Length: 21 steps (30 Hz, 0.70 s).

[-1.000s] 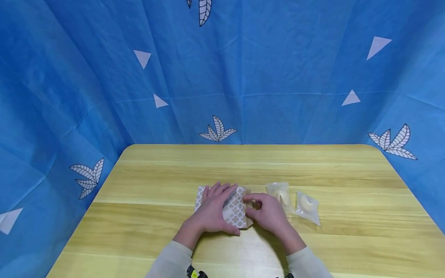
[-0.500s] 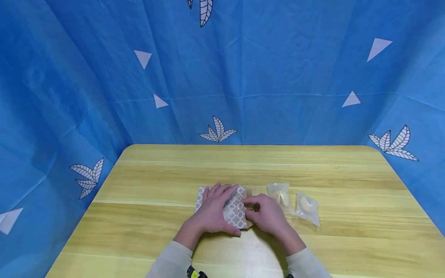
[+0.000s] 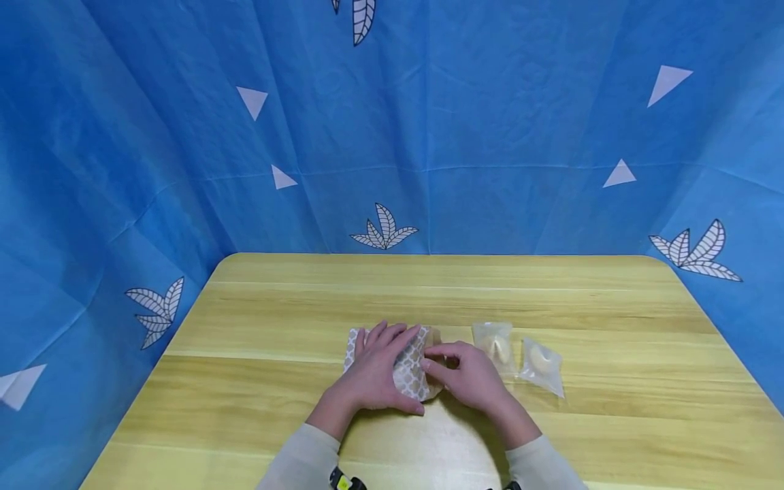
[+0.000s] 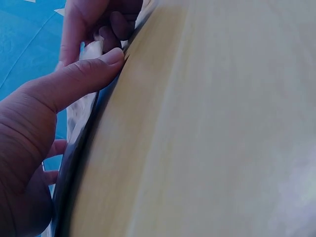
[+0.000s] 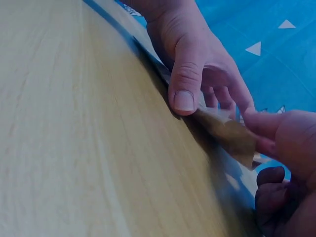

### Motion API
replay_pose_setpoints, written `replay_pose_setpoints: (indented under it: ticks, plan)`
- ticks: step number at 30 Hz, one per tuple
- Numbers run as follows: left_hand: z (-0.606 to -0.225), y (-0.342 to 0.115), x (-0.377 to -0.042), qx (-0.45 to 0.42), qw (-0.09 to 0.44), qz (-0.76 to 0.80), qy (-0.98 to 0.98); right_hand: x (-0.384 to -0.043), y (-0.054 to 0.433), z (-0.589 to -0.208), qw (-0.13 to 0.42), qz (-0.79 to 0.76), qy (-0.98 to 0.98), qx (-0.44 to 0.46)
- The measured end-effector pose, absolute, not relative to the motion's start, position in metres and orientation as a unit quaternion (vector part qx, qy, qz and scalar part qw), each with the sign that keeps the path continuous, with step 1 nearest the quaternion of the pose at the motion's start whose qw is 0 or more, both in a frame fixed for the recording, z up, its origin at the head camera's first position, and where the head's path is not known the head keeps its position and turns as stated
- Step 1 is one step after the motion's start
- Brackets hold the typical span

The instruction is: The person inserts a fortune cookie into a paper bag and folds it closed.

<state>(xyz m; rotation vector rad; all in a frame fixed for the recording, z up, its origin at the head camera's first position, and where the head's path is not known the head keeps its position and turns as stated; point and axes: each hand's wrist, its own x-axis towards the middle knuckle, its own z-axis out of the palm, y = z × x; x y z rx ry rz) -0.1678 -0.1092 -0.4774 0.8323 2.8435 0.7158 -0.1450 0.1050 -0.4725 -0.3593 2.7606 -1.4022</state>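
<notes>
A flat paper bag (image 3: 409,376) with a white-and-tan lattice print lies on the table, its mouth facing right. My left hand (image 3: 375,374) rests over it with fingers spread, the thumb along its near edge. At the mouth, my right hand (image 3: 474,376) pinches the upper layer between thumb and index finger. That layer is pulled back a little, baring the brown inner paper (image 3: 433,338). The right wrist view shows the brown flap (image 5: 232,136) raised beside the left thumb. Inside the bag, the contents are hidden.
Right of the hands lie two small clear packets, one (image 3: 493,342) behind the right hand and one (image 3: 542,367) farther right, each holding a pale curved piece. The wooden table (image 3: 275,306) backs onto a blue curtain (image 3: 490,136).
My right thumb and index finger have shifted slightly left, peeling the bag's upper layer back so that more brown inner paper shows. My left hand has stayed in place.
</notes>
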Motion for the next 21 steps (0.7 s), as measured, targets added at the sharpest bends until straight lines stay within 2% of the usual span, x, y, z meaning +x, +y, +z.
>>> replay_pose_setpoints:
  ticks: [10, 21]
  plan:
    - [-0.4766, -0.1082, -0.1667, 0.262, 0.045, 0.230, 0.936, -0.1448, 0.0978, -0.4693, 0.011, -0.445, 0.894, -0.060]
    - [-0.4777, -0.1089, -0.1668, 0.261, 0.045, 0.221, 0.939, -0.1456, 0.0952, -0.4707, 0.011, -0.492, 0.869, -0.045]
